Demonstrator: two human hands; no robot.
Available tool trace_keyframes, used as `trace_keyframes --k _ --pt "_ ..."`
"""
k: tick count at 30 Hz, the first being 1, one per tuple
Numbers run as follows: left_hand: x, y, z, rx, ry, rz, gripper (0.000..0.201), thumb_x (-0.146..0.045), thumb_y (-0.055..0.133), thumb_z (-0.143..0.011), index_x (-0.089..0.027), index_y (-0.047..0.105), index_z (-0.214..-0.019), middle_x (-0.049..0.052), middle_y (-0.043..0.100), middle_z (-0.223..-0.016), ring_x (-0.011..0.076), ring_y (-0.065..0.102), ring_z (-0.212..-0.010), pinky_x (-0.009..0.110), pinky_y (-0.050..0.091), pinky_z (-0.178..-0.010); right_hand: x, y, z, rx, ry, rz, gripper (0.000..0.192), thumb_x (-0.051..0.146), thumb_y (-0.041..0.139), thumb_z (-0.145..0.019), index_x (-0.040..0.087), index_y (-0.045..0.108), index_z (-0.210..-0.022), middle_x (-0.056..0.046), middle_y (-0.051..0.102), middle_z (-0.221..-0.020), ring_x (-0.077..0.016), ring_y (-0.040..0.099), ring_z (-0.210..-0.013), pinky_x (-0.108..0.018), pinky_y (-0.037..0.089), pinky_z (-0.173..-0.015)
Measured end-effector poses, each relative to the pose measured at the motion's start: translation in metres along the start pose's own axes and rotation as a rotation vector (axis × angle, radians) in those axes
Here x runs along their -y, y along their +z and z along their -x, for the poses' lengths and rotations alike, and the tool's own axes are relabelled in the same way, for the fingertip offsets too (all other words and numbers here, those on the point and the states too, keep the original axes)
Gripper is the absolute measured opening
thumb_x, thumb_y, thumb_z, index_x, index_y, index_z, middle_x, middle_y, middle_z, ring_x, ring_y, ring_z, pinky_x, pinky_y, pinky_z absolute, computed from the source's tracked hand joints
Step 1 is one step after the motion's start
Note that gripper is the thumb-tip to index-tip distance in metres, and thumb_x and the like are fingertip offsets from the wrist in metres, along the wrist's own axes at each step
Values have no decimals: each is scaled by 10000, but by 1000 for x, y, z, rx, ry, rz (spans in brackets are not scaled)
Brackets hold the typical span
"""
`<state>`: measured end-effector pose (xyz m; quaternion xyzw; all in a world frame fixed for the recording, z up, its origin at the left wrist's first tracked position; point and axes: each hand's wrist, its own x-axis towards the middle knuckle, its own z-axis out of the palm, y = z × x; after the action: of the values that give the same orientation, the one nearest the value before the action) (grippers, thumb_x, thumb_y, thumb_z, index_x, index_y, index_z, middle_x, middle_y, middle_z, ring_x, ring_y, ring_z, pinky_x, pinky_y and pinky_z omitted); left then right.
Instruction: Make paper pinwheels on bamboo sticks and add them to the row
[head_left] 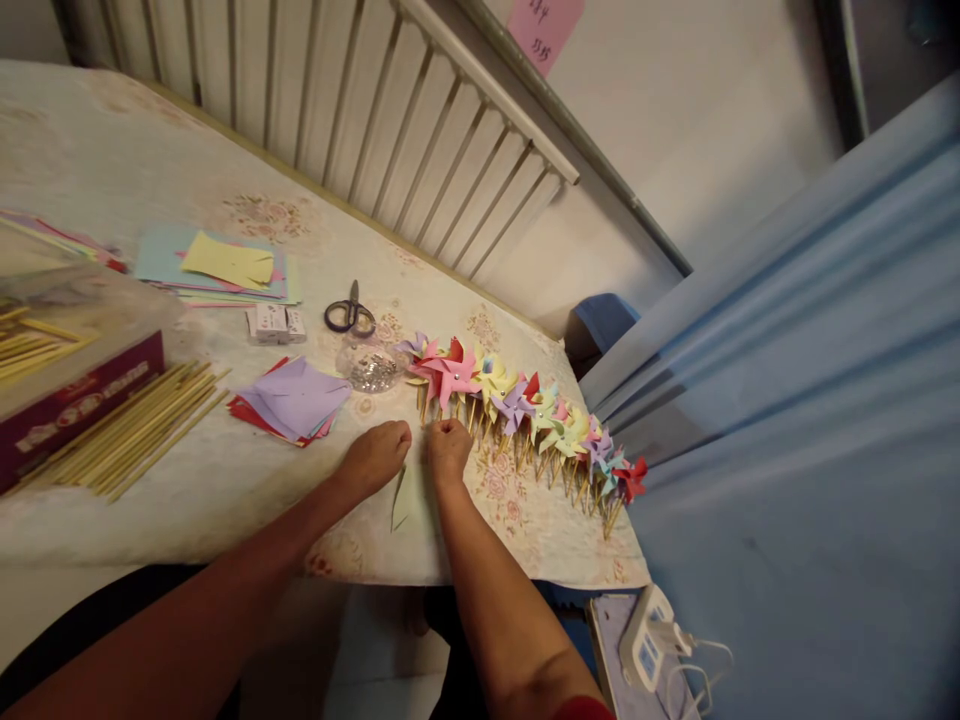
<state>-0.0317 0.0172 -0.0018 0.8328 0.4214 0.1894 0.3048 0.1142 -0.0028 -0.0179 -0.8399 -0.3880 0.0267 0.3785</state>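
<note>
I take the row of paper pinwheels point(525, 405) as my landmark and read from the left edge across. Farthest left of it, a maroon box point(75, 400) sits with bamboo sticks point(131, 430) spilling out beside it. Behind those, well away from the pinwheels, lies a stack of coloured paper sheets point(217, 265). Nearer, a pile of purple and red paper squares point(292, 400) rests to the left of the row, and behind that pile are a small white packet point(274, 322) and scissors point(349, 314). A clear bag of shiny pins point(369, 368) lies just at the left end of the pinwheels.

My left hand point(375, 455) sits in front of that left end, knuckles up, fingers curled narrow, its forearm coming in low from the lower left. It pinches the top of a pale green paper piece point(403, 498), which lies on the tablecloth point(225, 500) directly below the gap between my two hands, its pointed end towards me. My right hand point(448, 448) is just beside the left, almost touching it, also curled tight with the fingertips bunched at the paper's upper edge; I cannot tell whether it grips the paper or something smaller. Its forearm runs up from the lower right. The first pinwheel's stick stands just above my right knuckles. Right of the row hangs a blue cloth point(787, 400), and below it a white charger point(649, 640).
</note>
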Motion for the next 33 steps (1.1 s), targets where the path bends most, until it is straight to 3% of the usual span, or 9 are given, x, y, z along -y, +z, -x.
trace_keyframes --k 25,33 --pt "-1 -1 1 7 9 11 194 -169 413 -918 -190 585 -831 81 692 -894 201 619 -859 307 409 -779 2 7 1 -30 -10 77 167 200 565 -747 220 632 -595 -51 679 -595 -205 576 -569 -290 398 -572" --pt "-3 -4 2 11 -7 18 203 -163 413 -915 -189 595 -828 79 694 -886 199 625 -854 305 413 -770 3 -7 3 -75 -32 41 156 227 545 -785 219 596 -637 -24 656 -620 -186 553 -596 -280 421 -633"
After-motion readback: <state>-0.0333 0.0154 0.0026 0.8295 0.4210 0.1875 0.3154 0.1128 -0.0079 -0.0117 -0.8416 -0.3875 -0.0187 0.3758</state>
